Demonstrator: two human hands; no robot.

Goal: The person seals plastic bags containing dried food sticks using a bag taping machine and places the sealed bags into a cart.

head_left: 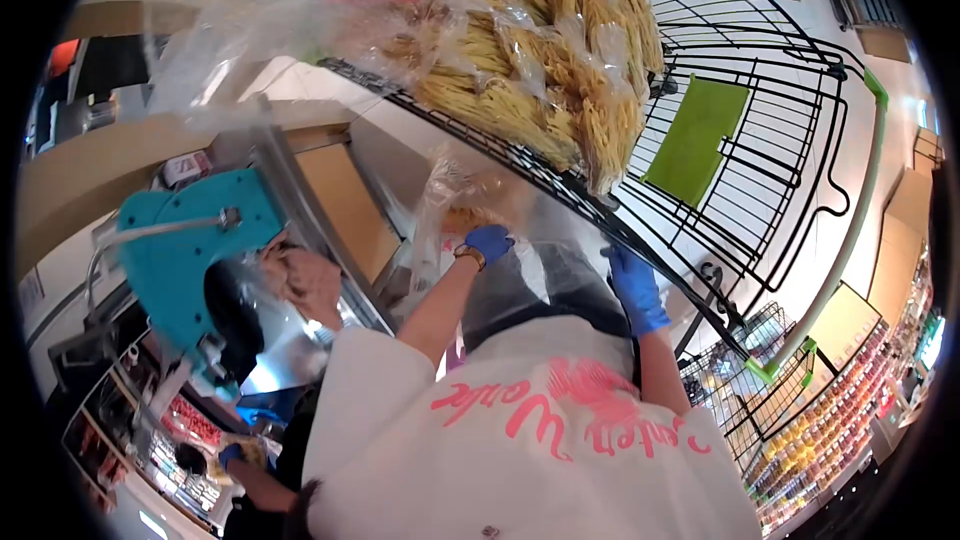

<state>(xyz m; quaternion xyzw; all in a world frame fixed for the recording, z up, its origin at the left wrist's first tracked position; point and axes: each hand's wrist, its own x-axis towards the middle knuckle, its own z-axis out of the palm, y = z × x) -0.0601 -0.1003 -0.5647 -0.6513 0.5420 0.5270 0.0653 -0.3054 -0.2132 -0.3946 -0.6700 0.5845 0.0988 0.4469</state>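
Both of my hands wear blue gloves. My left hand (488, 243), with a watch on its wrist, has its fingers closed on the edge of a large clear plastic bag (545, 270) in front of my legs. My right hand (638, 290) is at the bag's right side, beside the cart's lower rim, its fingers bent round the plastic. Just beyond my left hand is another clear bag (440, 205) with something yellow-brown in it. Above, bags of dried yellow sticks (540, 60) are heaped in a black wire shopping cart (790, 130).
A teal machine (200, 225) stands at my left beside a metal-edged counter (320, 205). Loose clear plastic (240, 50) hangs at the upper left. At the lower left, another person's gloved hand (232, 454) is near a yellowish bundle. Shelves of colourful goods (830, 420) line the right.
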